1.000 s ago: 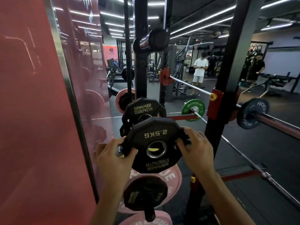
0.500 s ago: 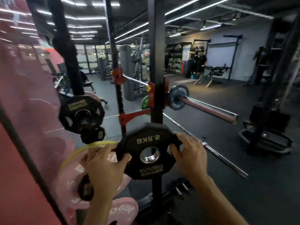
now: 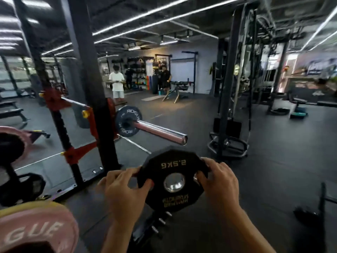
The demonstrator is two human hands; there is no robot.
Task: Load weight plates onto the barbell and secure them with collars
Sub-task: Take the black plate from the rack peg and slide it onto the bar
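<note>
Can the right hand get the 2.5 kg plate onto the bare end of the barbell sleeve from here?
Probably yes. The sleeve end is bare beyond the Rogue plate, with nothing visible between it and the 2.5 kg plate, which the right hand and left hand grip below it.

Single head-worn wide-angle view, looking forward and slightly down from standing height, left hand (image 3: 125, 190) and right hand (image 3: 218, 181) close at lower centre, barbell sleeve (image 3: 160, 131) near ahead, gym floor (image 3: 273, 161) stretching far beyond, edges bowed
</note>
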